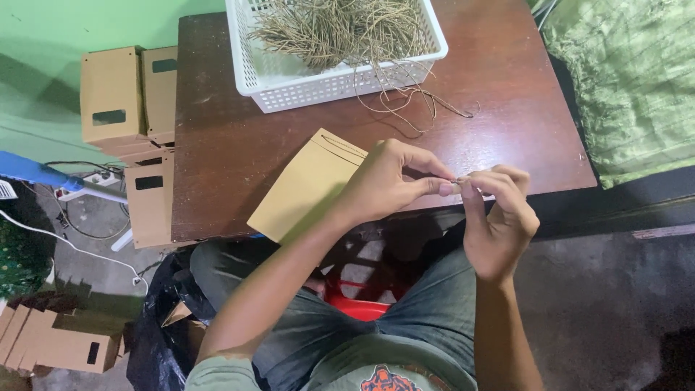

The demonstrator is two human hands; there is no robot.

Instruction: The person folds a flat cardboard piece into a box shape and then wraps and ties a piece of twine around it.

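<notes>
Twine piece [462, 178], thin and tan, sits pinched between my two hands just past the near edge of the wooden table [499, 108]; only a tiny stub shows, between the fingertips. From what I see its long axis runs roughly left to right, level with the table edge, but most of it is covered by fingers, so I cannot tell its full length or where its ends point. My left hand [387, 181] is closed narrow, thumb and forefinger pressed on the twine, and its palm overlaps the right edge of a flat kraft paper bag [304, 185]. That bag lies tilted on the table, long axis running from lower left to upper right, its lower corner hanging past the table edge; a thin cord line shows near its top edge. My right hand [499, 217] is curled tight too, fingertips meeting the left ones on the same twine. Farther back stands a white plastic basket [289, 90] heaped with cut twine [340, 29], its top cut off by the frame; several loose strands [416, 101] trail over its front onto the tabletop. Left of the table, stacked brown cardboard boxes [112, 94] with slot cutouts stand on the floor. Below the hands, my lap hides most of a red stool [358, 304].
</notes>
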